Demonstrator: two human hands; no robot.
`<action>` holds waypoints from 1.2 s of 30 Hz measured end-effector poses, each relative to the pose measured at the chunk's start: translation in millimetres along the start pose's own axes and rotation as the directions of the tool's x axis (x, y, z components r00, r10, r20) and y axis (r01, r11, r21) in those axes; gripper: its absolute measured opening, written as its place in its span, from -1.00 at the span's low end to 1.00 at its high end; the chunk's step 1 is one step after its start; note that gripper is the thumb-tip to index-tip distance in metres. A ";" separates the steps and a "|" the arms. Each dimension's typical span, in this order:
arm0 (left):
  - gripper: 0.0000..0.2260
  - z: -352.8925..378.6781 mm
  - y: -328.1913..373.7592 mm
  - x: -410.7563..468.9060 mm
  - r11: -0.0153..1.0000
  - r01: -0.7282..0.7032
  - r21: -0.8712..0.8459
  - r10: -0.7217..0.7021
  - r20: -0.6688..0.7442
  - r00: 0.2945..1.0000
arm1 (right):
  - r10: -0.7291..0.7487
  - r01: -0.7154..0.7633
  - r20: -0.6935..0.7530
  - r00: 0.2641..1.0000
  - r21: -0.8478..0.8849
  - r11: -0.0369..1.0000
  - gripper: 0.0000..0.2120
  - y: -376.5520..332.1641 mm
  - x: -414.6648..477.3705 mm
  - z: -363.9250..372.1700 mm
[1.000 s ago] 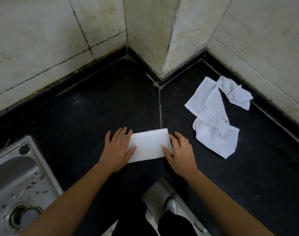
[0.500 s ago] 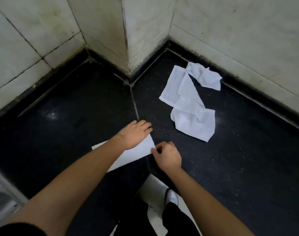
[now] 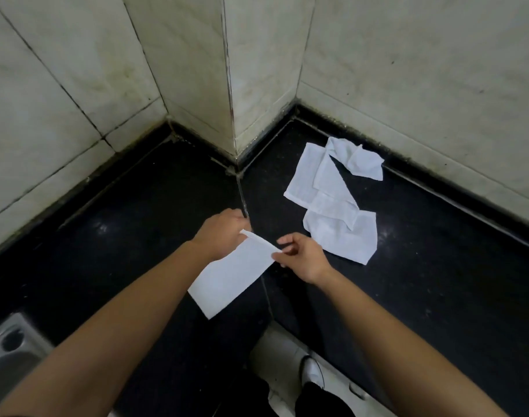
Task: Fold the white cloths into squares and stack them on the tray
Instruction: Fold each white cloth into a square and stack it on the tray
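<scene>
left hand (image 3: 224,233): crossed over the folded cloth (image 3: 233,278), grips its right end | right hand (image 3: 302,257): was flat, now pinches that end | end lifted up, cloth slanted

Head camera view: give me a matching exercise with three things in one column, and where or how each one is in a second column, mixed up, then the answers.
Things:
1. folded cloth
2. rumpled cloths
3. steel sink

States:
A. lying loose on the dark counter near the right wall
B. at the lower left corner of the view
C. pinched at its far edge by the left hand and the right hand

Pairs: 1-C, 2-A, 3-B.
</scene>
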State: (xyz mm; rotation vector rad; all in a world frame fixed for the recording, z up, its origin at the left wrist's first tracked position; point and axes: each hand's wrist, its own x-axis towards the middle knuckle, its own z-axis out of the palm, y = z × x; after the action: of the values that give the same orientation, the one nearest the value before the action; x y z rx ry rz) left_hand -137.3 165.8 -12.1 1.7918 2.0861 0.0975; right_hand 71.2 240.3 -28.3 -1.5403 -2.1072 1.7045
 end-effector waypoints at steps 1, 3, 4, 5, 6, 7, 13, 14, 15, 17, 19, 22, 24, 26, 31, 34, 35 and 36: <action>-0.86 -12.1 -4.1 -2.6 0.999 0.023 -0.039 -0.025 -0.033 0.999 | -0.044 0.044 -0.011 0.999 0.015 0.999 -0.75 -13.0 2.6 -6.2; -0.89 -38.0 -10.8 -9.7 0.993 0.048 -0.106 -0.064 -0.154 0.986 | -0.150 0.150 -0.046 0.988 0.008 0.989 -0.78 -43.3 4.1 -20.1; -0.91 -51.9 -11.8 -14.6 0.990 0.051 -0.131 -0.082 -0.241 0.967 | -0.202 0.203 -0.064 0.977 0.004 0.979 -0.84 -60.2 1.9 -27.7; -0.91 -64.2 -11.7 -18.9 0.987 0.049 -0.154 -0.097 -0.325 0.941 | -0.251 0.252 -0.080 0.965 0.004 0.968 -0.88 -75.3 -0.5 -35.0; -0.91 -74.9 -10.6 -22.4 0.983 0.040 -0.177 -0.109 -0.403 0.909 | -0.296 0.298 -0.092 0.951 0.006 0.954 -0.89 -88.8 -3.0 -42.1; -0.92 -83.8 -8.2 -27.6 0.981 0.027 -0.192 -0.117 -0.472 0.874 | -0.343 0.346 -0.096 0.934 0.006 0.938 -0.90 -100.3 -6.8 -48.7; -0.86 -68.1 9.7 -84.0 0.998 -0.014 -0.065 -0.032 -0.662 0.749 | -0.572 0.557 -0.089 0.815 -0.151 0.817 -0.91 -100.2 -26.4 -57.6; -0.86 -51.1 11.7 -93.5 0.998 -0.020 -0.053 -0.019 -0.654 0.756 | -0.603 0.580 -0.062 0.796 -0.212 0.787 -0.91 -87.8 -27.7 -52.9; -0.85 -32.6 13.0 -102.3 0.998 -0.025 -0.049 -0.012 -0.638 0.770 | -0.626 0.598 -0.022 0.780 -0.274 0.754 -0.91 -73.8 -29.5 -47.5; -0.83 9.7 15.5 -119.6 0.998 -0.023 -0.051 -0.010 -0.564 0.826 | -0.628 0.609 0.100 0.772 -0.397 0.686 -0.92 -39.6 -33.6 -33.3; -0.80 55.4 19.2 -139.3 0.998 -0.010 -0.070 -0.023 -0.455 0.890 | -0.558 0.597 0.258 0.789 -0.539 0.595 -0.90 -4.1 -40.3 -15.6; -0.84 114.5 26.0 -169.8 0.997 -0.016 -0.071 -0.006 -0.300 0.954 | -0.421 0.623 0.461 0.781 -0.615 0.483 -0.83 43.9 -51.3 10.9; -0.92 136.5 30.6 -184.6 0.998 -0.025 -0.063 0.009 -0.232 0.973 | -0.395 0.649 0.515 0.761 -0.616 0.446 -0.83 64.3 -58.7 22.4; -0.94 146.0 33.8 -192.6 0.998 -0.022 -0.061 0.009 -0.205 0.979 | -0.459 0.683 0.509 0.729 -0.596 0.423 -0.88 81.4 -60.1 28.7; -0.61 150.6 46.8 -194.0 0.999 0.024 -0.040 -0.032 -0.203 0.979 | -0.549 0.722 0.483 0.682 -0.567 0.398 -0.91 86.9 -58.7 31.3; -0.50 151.4 53.1 -183.6 0.997 0.079 -0.010 -0.079 -0.263 0.962 | -0.572 0.726 0.465 0.676 -0.556 0.406 -0.89 81.0 -58.1 26.6; -0.50 151.4 54.3 -179.8 0.995 0.095 0.000 -0.091 -0.282 0.955 | -0.579 0.725 0.455 0.676 -0.552 0.413 -0.88 79.8 -58.7 25.4; -0.53 152.2 54.4 -176.0 0.994 0.106 0.011 -0.098 -0.300 0.949 | -0.587 0.723 0.443 0.678 -0.547 0.422 -0.87 78.8 -59.0 24.3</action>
State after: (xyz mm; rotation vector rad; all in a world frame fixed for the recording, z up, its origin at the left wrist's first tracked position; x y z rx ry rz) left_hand -16.5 -23.7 -93.4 1.7722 2.3952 0.3332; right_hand 139.4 175.7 -66.4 -0.3310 -3.0653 0.7946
